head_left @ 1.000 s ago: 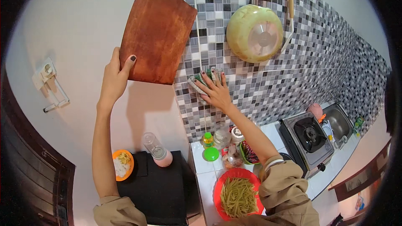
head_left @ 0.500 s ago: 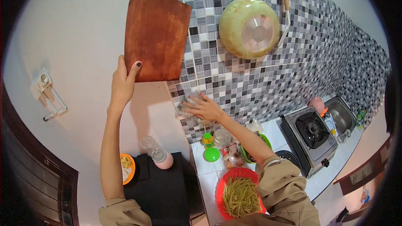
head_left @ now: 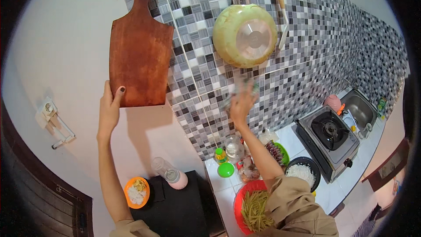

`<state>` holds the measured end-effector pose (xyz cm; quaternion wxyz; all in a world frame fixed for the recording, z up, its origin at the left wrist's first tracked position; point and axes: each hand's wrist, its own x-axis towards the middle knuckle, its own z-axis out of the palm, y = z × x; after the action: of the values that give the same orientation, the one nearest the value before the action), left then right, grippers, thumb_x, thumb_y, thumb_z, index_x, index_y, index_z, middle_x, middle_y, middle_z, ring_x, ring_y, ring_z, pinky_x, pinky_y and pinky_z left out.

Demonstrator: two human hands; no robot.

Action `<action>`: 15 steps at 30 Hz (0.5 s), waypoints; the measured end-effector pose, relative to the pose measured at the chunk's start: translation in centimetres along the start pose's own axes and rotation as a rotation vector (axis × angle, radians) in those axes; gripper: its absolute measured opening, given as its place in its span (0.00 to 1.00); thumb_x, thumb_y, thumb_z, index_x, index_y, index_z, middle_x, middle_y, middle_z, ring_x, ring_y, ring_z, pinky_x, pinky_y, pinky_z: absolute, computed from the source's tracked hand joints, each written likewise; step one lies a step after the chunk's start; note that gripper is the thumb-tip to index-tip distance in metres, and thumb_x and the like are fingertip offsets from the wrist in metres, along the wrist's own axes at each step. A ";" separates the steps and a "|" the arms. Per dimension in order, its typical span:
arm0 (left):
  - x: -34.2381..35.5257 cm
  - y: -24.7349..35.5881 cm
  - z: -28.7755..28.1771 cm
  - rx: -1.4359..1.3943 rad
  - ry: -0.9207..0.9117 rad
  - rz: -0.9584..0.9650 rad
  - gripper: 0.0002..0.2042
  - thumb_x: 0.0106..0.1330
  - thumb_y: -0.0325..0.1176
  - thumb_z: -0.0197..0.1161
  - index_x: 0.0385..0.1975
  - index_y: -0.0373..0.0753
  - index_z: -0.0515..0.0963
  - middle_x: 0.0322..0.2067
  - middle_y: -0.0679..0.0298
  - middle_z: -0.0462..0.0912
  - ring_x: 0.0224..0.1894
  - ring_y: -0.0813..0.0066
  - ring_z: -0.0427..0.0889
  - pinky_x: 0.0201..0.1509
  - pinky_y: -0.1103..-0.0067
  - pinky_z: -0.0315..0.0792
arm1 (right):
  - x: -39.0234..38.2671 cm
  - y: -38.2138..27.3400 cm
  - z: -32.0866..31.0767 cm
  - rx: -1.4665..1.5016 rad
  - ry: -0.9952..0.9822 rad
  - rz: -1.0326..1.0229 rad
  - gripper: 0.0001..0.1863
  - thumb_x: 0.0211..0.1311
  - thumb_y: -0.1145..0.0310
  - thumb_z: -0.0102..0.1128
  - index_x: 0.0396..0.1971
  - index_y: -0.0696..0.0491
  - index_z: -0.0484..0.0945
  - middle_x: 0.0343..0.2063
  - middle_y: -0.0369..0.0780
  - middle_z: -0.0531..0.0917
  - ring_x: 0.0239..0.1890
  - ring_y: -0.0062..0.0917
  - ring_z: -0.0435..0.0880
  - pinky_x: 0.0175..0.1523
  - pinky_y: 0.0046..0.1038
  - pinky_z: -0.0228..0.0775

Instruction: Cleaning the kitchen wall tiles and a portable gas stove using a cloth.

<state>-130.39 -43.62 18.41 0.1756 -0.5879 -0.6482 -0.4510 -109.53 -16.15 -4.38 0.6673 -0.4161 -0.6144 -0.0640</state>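
Observation:
A brown wooden cutting board [head_left: 141, 63] hangs by a red loop at the upper left of the wall. My left hand [head_left: 109, 113] grips its lower left corner, with the thumb on the front face. Against the mosaic-tiled wall [head_left: 193, 68], my right hand [head_left: 244, 105] presses a greyish-green cloth [head_left: 251, 86], which is smeared by motion and partly covered by the fingers. Just above that hand hangs a pale green frying pan [head_left: 244, 36], its base facing out.
Below my right arm, the counter holds a red bowl of cut green beans [head_left: 254, 210], a black bowl of rice [head_left: 301, 173] and a green-capped bottle [head_left: 220, 154]. A gas stove [head_left: 329, 136] and sink [head_left: 362, 109] stand right. A pink blender [head_left: 173, 176] and orange plate [head_left: 144, 184] sit lower left.
My right hand has moved the cloth rightward and up the tiles, to below the pan. My left hand stays on the cutting board. The whole view has shifted a little.

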 end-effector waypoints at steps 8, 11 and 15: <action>1.3 1.0 -5.7 0.367 -0.009 -0.088 0.16 0.67 0.41 0.48 0.44 0.35 0.61 0.33 0.45 0.77 0.36 0.47 0.75 0.40 0.65 0.67 | 0.7 -9.7 -0.3 0.228 -0.215 -0.537 0.34 0.55 0.56 0.53 0.63 0.36 0.56 0.67 0.38 0.48 0.67 0.43 0.46 0.68 0.50 0.30; 1.4 2.1 -7.4 0.534 0.024 -0.110 0.16 0.66 0.41 0.49 0.44 0.36 0.61 0.33 0.45 0.77 0.38 0.45 0.75 0.39 0.62 0.67 | 5.2 -12.9 0.0 0.171 -0.370 -0.790 0.33 0.52 0.53 0.56 0.61 0.33 0.59 0.64 0.35 0.56 0.67 0.43 0.48 0.68 0.47 0.32; 1.6 3.9 -9.6 0.608 0.012 -0.124 0.17 0.65 0.42 0.49 0.45 0.37 0.60 0.33 0.45 0.77 0.38 0.44 0.75 0.40 0.61 0.67 | 13.6 -18.2 0.0 0.186 -0.046 -0.567 0.33 0.53 0.56 0.53 0.62 0.37 0.58 0.65 0.39 0.53 0.66 0.46 0.48 0.68 0.48 0.32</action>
<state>-130.10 -50.62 26.16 0.3195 -0.4652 -0.7869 -0.2495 -117.13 -22.11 16.18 0.6440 -0.1663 -0.7242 -0.1818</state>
